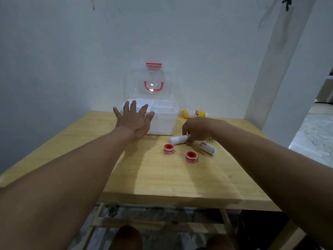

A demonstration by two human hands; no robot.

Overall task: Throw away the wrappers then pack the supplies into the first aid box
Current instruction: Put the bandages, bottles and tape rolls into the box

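A white first aid box [164, 123] stands open at the back of the wooden table, its clear lid [149, 82] with red handle raised against the wall. My left hand [133, 120] hovers in front of the box's left side, fingers spread, holding nothing. My right hand [197, 129] is closed around one end of a white bandage roll [178, 139] lying on the table. A second bandage roll [208, 148] lies just right of it. Two red-capped tape rolls [168, 148] [191, 156] stand in front. A yellow bottle [193, 113] lies right of the box.
The wooden table [162, 181] ends at a front edge near me, with a slatted frame below. A white wall runs behind the box. At the right a pillar and a tiled floor [315, 138] show beyond the table's edge.
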